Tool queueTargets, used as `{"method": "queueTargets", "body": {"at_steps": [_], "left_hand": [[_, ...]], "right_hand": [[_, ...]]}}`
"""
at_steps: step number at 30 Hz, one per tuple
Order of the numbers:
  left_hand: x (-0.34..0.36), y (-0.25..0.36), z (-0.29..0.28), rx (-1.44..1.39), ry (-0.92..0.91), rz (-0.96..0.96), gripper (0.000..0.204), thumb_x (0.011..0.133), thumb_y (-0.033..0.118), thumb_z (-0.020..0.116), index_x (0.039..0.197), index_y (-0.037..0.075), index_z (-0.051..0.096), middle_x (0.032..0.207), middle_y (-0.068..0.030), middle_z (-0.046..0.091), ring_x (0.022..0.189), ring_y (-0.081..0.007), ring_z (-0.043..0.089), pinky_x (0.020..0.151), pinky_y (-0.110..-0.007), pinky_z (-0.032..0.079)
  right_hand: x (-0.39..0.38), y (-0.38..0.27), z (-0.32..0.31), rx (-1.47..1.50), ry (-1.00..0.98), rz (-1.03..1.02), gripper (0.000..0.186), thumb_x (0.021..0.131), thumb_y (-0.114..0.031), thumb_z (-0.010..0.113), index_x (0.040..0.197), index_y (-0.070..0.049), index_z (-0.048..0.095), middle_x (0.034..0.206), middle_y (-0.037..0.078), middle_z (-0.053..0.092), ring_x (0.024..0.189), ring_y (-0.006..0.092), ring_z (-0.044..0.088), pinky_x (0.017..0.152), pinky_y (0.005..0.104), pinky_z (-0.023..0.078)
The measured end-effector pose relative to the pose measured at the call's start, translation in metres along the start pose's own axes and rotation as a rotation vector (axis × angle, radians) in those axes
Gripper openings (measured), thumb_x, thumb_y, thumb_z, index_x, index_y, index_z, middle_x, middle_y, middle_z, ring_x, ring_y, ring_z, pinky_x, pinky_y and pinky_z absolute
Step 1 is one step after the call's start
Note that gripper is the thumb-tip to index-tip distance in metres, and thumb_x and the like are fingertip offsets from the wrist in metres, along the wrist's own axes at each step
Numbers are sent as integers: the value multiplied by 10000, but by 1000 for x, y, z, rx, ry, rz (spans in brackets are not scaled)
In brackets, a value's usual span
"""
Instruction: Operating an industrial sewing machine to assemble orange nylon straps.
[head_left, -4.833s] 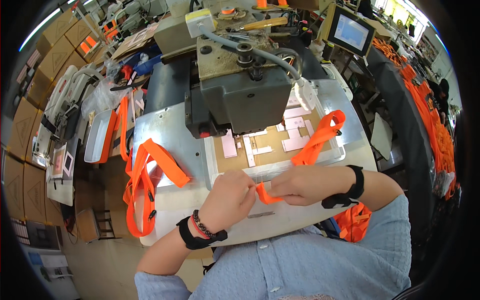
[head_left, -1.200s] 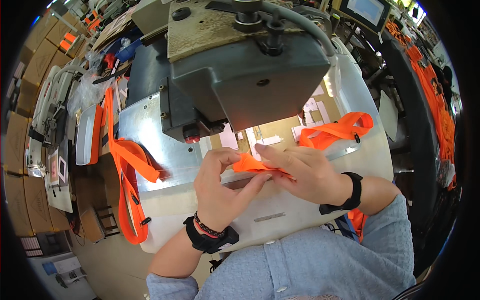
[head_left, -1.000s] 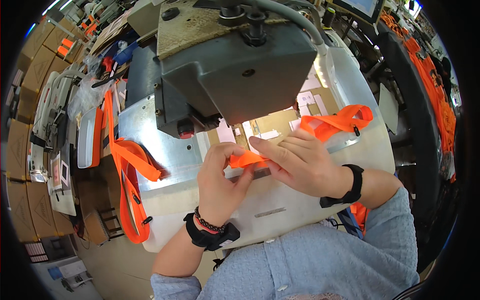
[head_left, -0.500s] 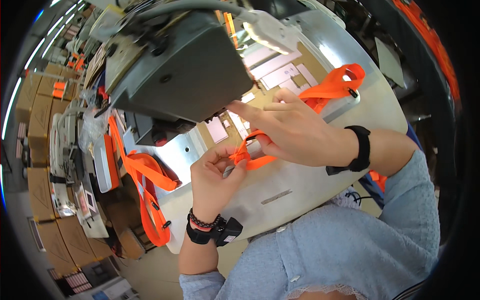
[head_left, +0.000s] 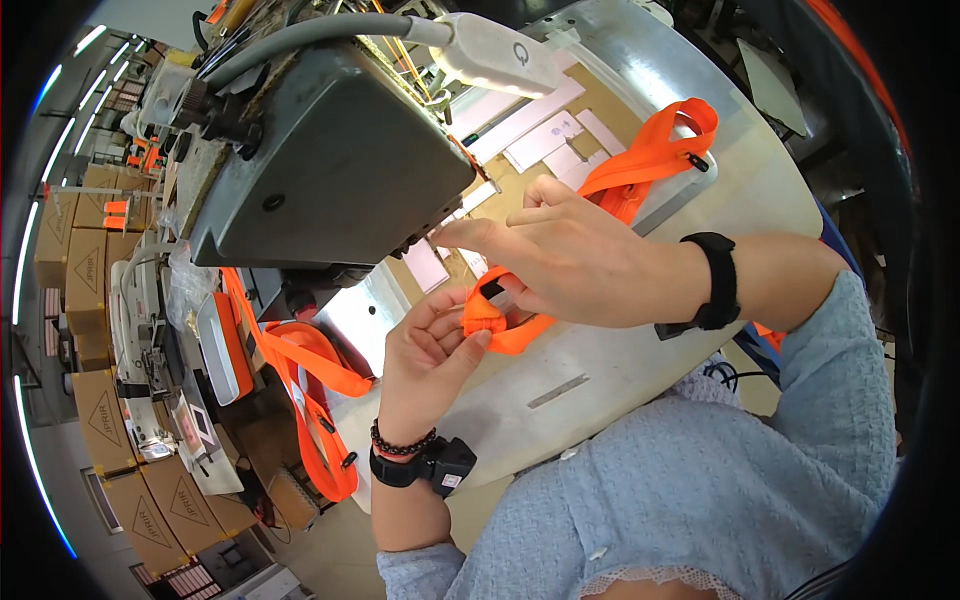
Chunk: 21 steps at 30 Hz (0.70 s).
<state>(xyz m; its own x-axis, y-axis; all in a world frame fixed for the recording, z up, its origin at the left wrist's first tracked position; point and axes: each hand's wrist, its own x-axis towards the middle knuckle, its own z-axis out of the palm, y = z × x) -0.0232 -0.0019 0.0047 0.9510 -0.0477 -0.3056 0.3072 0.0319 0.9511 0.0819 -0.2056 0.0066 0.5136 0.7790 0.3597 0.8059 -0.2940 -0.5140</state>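
An orange zipper [head_left: 484,318] is bent into a small loop in front of the sewing machine head [head_left: 340,160]. My left hand [head_left: 428,355] pinches the loop's left end between thumb and fingers. My right hand [head_left: 585,262] grips the loop's other side, its thumb tip at the loop's inner edge. The right index finger stretches out under the machine head, close to its lower edge. Part of the zipper is hidden behind the right hand. Farther right, an orange zipper length [head_left: 650,155] with a black slider lies folded on the machine bed.
Orange zipper lengths [head_left: 318,365] with black sliders hang over the table's left edge. A lit white lamp [head_left: 500,55] on a grey flexible arm sits above. Pale template pieces [head_left: 540,140] lie on a brown board. Left stand an orange-and-white tray [head_left: 222,345] and stacked cartons [head_left: 105,420].
The zipper loop has opened wider and turned between my hands, showing a broader face at the left fingers. The view has shifted slightly, bringing more of the lamp into sight.
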Motion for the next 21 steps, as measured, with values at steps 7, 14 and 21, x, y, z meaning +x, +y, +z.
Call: {"method": "queueTargets", "body": {"at_steps": [7, 14, 21], "left_hand": [[-3, -15, -14, 253, 326, 264, 342, 829, -84, 597, 1166, -26, 595, 1042, -74, 649, 957, -151, 656, 867, -284, 520], [1, -12, -39, 1316, 881, 539, 329, 885, 48, 615, 1198, -8, 533, 968, -167, 591, 863, -352, 592, 727, -438, 463], [-64, -9, 9, 1210, 563, 294, 622, 864, 193, 720, 1379, 2, 428, 1168, -280, 534, 995, -461, 598, 827, -484, 537]], "right_hand": [[-12, 12, -41, -193, -239, -32, 626, 798, -350, 786, 1308, -71, 555, 836, 70, 638, 833, 260, 646, 820, 382, 445], [-25, 1, -50, -33, -676, -74, 637, 826, -329, 776, 1327, -23, 529, 1124, 159, 654, 1029, 351, 648, 878, 453, 506], [-30, -16, -7, 671, -813, -369, 685, 935, -166, 655, 1525, 18, 357, 1519, 254, 426, 1307, 400, 511, 1082, 423, 431]]}}
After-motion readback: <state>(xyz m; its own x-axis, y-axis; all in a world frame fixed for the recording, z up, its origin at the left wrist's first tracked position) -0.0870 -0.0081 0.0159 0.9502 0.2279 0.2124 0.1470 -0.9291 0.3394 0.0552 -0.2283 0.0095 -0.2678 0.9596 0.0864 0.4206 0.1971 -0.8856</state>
